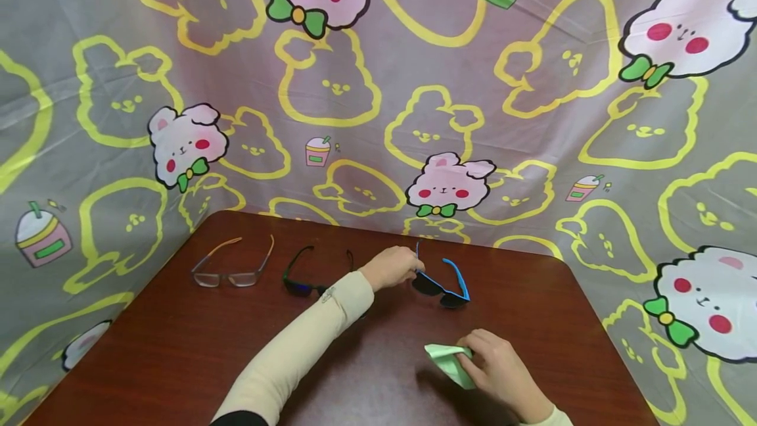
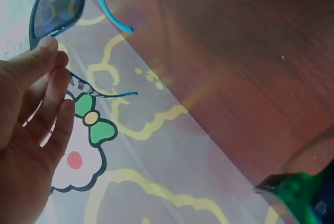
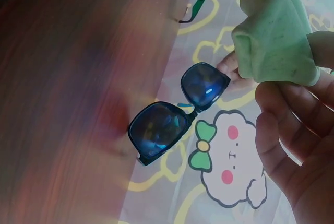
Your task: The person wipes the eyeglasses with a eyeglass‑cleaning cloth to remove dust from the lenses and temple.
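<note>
Blue-framed sunglasses (image 1: 427, 284) with dark lenses stand at the table's back right. With thumb and fingertips, my left hand (image 1: 391, 267) pinches them at their left corner; the left wrist view shows the thumb beside one lens (image 2: 58, 7) and both blue temples pointing away from the fingers. Nearer the front, my right hand (image 1: 497, 367) holds a folded light green cloth (image 1: 448, 363) between thumb and fingers. Seen from the right wrist, the cloth (image 3: 276, 36) is above and right of the sunglasses (image 3: 159, 130), apart from their lenses.
Clear-lensed eyeglasses (image 1: 227, 278) lie at the back left of the brown table (image 1: 154, 347). Between them and the blue pair sit dark sunglasses with green temples (image 1: 296, 284), partly hidden by my left sleeve (image 1: 301, 340). A cartoon-printed curtain (image 1: 355, 97) surrounds the table's back and sides.
</note>
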### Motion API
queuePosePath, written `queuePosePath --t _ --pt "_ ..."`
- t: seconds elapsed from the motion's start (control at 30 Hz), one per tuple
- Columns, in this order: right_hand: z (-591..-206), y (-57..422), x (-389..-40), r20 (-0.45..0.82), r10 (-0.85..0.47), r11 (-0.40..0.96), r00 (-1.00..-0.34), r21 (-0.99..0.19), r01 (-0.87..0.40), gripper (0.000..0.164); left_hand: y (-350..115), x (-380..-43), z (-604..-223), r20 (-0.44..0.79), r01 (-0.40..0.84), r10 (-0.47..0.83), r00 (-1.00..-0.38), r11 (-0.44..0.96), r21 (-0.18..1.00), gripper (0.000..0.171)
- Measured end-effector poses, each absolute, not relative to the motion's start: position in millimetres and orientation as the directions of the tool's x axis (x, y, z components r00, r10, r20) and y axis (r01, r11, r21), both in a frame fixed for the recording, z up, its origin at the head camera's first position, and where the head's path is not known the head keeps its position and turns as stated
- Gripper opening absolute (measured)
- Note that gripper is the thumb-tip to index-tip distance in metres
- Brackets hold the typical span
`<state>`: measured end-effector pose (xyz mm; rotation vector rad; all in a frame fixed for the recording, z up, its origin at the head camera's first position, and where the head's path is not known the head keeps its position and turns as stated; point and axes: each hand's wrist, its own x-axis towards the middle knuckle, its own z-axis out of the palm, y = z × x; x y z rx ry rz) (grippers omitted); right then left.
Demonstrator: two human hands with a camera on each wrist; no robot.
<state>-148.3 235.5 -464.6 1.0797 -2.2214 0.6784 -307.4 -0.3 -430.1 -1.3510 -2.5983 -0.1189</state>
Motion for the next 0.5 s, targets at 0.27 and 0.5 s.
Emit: queuePosePath --t 0.27,0.5 --pt "-460.2 235.3 -148.6 0.685 -0.511 0.568 -0.519 -0.183 -0.802 0.008 -2.8 -296.6 -423.6 0.328 0.842 0.864 -0.381 0.471 -0.263 0.008" --pt "-457.6 232.8 -147.8 0.702 -0.464 0.603 -0.541 -0.197 -0.773 0.009 -16.9 -287.4 -414.1 0.531 0.865 0.774 -0.345 0.482 -0.141 0.012"
